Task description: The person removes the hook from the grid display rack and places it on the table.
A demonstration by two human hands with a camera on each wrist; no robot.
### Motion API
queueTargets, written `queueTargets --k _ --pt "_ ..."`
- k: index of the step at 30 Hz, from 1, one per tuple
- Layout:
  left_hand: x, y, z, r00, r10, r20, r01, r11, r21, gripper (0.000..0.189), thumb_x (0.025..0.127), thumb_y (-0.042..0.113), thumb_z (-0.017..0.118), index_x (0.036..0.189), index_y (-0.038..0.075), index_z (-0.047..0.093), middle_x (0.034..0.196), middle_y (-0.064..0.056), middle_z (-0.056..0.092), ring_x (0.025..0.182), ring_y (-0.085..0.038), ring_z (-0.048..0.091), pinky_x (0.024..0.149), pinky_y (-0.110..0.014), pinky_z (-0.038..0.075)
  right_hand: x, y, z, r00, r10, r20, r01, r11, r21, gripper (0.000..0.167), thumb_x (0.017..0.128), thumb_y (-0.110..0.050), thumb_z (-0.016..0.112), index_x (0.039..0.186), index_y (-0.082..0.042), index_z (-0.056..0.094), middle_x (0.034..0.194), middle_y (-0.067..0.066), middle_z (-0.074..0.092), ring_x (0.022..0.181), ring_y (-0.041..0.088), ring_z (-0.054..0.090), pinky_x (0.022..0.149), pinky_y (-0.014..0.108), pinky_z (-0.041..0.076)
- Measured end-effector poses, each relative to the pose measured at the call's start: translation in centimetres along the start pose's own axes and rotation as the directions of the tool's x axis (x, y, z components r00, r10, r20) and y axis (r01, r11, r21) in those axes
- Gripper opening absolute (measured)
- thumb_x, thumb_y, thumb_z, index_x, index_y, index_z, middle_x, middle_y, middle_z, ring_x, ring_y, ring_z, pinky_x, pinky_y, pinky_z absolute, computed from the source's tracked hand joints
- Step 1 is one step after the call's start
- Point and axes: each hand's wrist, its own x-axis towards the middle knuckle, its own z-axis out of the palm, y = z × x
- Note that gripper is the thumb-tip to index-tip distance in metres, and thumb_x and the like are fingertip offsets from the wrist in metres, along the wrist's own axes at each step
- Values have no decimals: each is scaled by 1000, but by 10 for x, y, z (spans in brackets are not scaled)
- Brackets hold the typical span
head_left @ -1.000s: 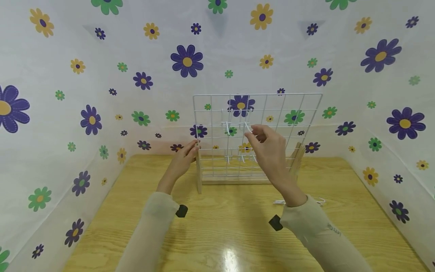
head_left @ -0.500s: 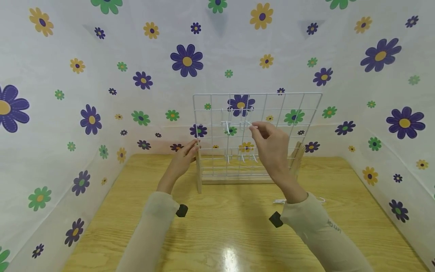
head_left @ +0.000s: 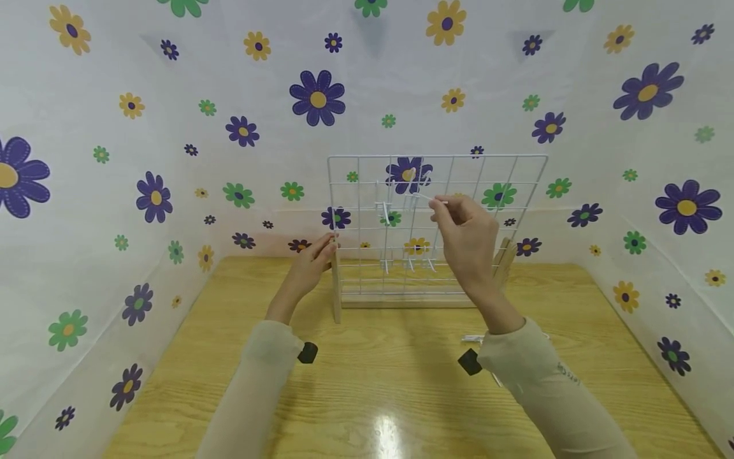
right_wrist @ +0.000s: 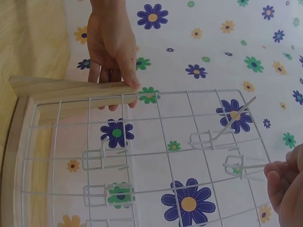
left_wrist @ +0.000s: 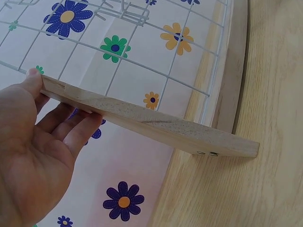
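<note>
Right hand [head_left: 467, 239] a little higher and further right than half a second ago. The white hook [head_left: 423, 197] it holds has tipped with it, prong lying flatter. Left hand [head_left: 306, 268] unmoved.

Grip, right: thumb and fingertips pinch the free end of the prong. Grip, left: thumb one side, fingers the other, closed on the wooden post [left_wrist: 156, 120] near its top.

Post stands at the left edge of the wire grid [head_left: 438, 155]. Held hook is at the grid's upper middle, below the top edge; cannot tell whether its back is caught on the wires. Right hand is in front of the grid, with open squares between it and the right edge.

Carried on the grid: one upper hook [head_left: 385, 213] just left of the held one; a lower row [head_left: 410, 264] of three more. Wooden rail [head_left: 407, 304] along the grid's foot.

Wood-grain table [head_left: 344, 389] below, glare near the front. Loose hooks [head_left: 473, 338] lie there, partly hidden by the right sleeve [head_left: 536, 363]. Flowered cloth [head_left: 395, 86] behind and at both sides.
</note>
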Motion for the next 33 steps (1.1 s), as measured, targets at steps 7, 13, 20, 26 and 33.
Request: queueTargets --k 7,13,20,26,33 --pt "0 0 -2 1000 -2 -5 2 1000 6 57 112 43 44 162 18 37 158 -16 46 140 -38 49 107 -44 52 1 -6 -9 1000 7 -3 -7 1000 -13 15 99 -10 72 103 4 75 83 14 76 66 -1 63 48 11 39" --pt "0 1 -2 1000 -9 -7 9 1000 2 55 112 42 45 162 19 38 157 -15 47 140 -37 49 107 -44 52 2 -14 -22 1000 -8 -11 8 999 42 13 97 -3 72 101 9 74 83 18 75 66 -1 64 45 11 34" --pt "1 0 -1 1000 0 -6 0 1000 -1 55 111 43 45 161 20 39 156 -15 49 139 -37 50 107 -43 53 1 -18 -38 999 8 -39 -6 999 43 9 96 2 71 102 7 75 83 11 75 63 0 62 45 12 33" --pt "2 -4 0 1000 1 -3 -1 1000 3 58 111 44 44 162 17 38 156 -15 49 138 -38 51 107 -44 53 -4 -17 -54 998 30 -64 -26 998 63 9 96 4 68 100 10 74 90 17 77 70 4 69 54 10 48" --pt "1 -3 0 1000 -2 1 2 1000 -3 59 111 44 44 162 15 37 156 -15 48 140 -37 49 107 -43 52 -17 -10 -76 994 90 -61 -84 992 89 10 96 5 69 100 12 73 91 7 78 71 8 71 63 13 58"
